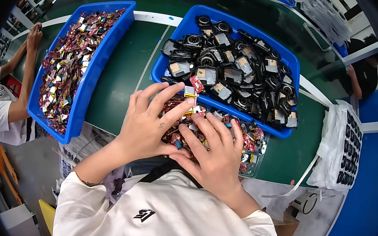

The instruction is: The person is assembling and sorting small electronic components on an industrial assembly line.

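A small red circuit board with a silver, yellow-edged battery is at the fingertips of my left hand, seemingly caught between two fingers. Beneath both hands lies a clear plastic tray heaped with similar red boards, silver batteries and wires. My right hand reaches over this heap with its fingers spread, the fingertips on or just above the pieces. The two thumbs are close together at the near side of the tray. Much of the heap is hidden by my hands.
Behind the tray, a blue bin holds many black plastic housings. A long blue bin of boards stands left on the green table. Wrapped trays of black parts are stacked at right. Another person works at far left.
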`<control>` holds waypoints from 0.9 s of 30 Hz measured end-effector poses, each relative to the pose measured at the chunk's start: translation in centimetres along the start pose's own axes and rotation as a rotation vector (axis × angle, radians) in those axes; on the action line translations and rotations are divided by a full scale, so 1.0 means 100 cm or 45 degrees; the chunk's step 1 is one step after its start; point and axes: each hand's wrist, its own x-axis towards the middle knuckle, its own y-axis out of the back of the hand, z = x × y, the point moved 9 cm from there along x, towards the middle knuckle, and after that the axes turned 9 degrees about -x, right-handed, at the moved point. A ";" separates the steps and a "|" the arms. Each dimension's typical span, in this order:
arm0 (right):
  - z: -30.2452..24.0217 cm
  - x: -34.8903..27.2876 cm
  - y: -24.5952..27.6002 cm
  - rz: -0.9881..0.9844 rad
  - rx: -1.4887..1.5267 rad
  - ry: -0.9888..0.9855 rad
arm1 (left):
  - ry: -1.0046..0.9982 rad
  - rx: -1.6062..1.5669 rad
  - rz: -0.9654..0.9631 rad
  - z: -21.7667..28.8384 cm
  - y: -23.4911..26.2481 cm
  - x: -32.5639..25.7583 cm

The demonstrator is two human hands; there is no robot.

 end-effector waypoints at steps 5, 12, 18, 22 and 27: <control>0.012 0.003 -0.003 -0.011 -0.154 -0.144 | 0.077 0.048 -0.109 -0.002 -0.004 0.008; 0.024 -0.002 -0.002 -0.073 -0.236 -0.138 | -0.064 -0.109 0.006 -0.008 0.000 0.010; 0.024 -0.001 -0.003 -0.103 -0.224 -0.080 | -0.345 -0.059 -0.024 0.013 0.000 0.005; 0.023 0.003 -0.004 -0.113 -0.218 -0.047 | -0.301 0.007 -0.139 0.006 -0.011 0.010; 0.023 0.003 -0.002 -0.013 -0.211 -0.039 | -0.315 -0.162 -0.051 0.006 -0.005 0.011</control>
